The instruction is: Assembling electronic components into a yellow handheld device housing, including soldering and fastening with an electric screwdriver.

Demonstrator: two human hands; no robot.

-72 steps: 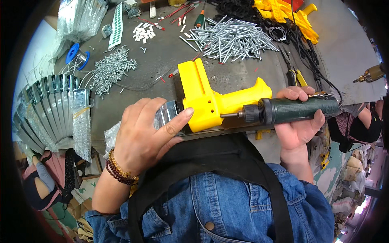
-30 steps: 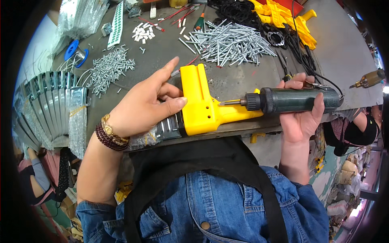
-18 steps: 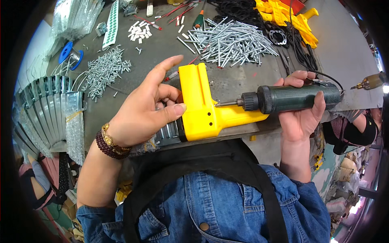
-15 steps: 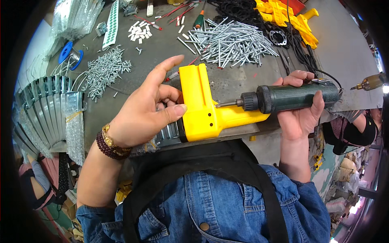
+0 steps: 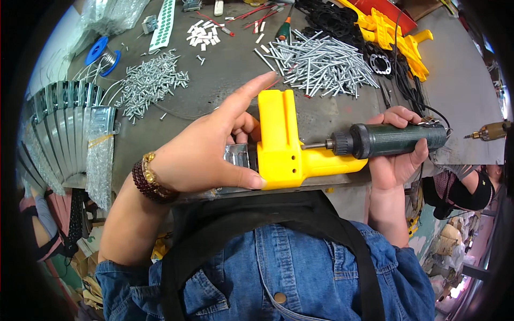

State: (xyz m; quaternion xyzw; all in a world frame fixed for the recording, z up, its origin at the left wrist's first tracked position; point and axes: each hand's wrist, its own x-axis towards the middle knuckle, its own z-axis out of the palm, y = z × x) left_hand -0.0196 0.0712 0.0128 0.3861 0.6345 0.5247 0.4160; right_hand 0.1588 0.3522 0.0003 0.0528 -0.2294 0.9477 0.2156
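A yellow plastic tool housing (image 5: pixel 279 139) with a side handle lies at the bench's near edge, fitted against a shiny metal part (image 5: pixel 239 155). My left hand (image 5: pixel 214 144) grips the housing's left side, thumb pressed on its lower corner and forefinger stretched out past its top. Some left fingers are hidden behind it. My right hand (image 5: pixel 399 147) is wrapped round a dark green electric screwdriver (image 5: pixel 399 140), held level. Its bit points left and meets the housing's right side just above the handle; the tip is hidden there.
Beyond the housing lie piles of long screws (image 5: pixel 324 61) and short screws (image 5: pixel 152 83), with white sleeves (image 5: pixel 203 34) between. A solder spool (image 5: pixel 103 56) and stacked metal strips (image 5: pixel 64 136) are at left. Yellow housings (image 5: pixel 393 32) and black cables sit far right, near another screwdriver (image 5: pixel 487 131).
The bit has gone from lying over the housing to reaching into its right side. My left thumb has slid down to the lower corner. The whole bench scene has shifted slightly right in view.
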